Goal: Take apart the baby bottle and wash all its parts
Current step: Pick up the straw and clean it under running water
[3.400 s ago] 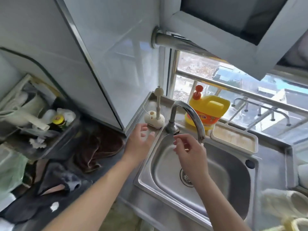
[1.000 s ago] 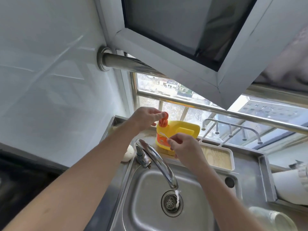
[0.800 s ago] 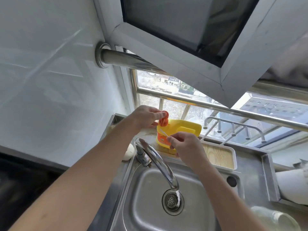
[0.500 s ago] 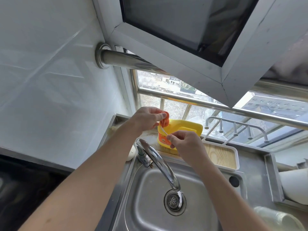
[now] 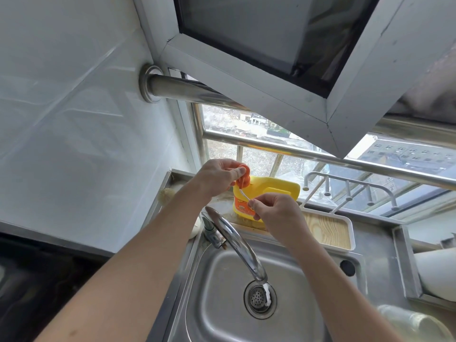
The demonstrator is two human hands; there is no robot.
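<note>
Bright metal, glossy plastic and glazed tile.
The sink [image 5: 217,314] in the lower middle of the frame is brushed steel with a dull sheen; the tap [image 5: 238,241] above it is smooth, mirror-bright chrome. At centre, the soap bottle [image 5: 271,187] is glossy yellow plastic with a paper-like label, its pump [image 5: 243,180] smooth orange plastic, and the thin strip [image 5: 244,195] below it looks pale and slightly shiny. The tray [image 5: 325,230] to the right has a matt wood-grain floor and a white plastic rim. Wall tiles [image 5: 74,119] at left are glossy white, the pipe [image 5: 177,88] polished steel, the window frame [image 5: 246,77] matt and scuffed.
</note>
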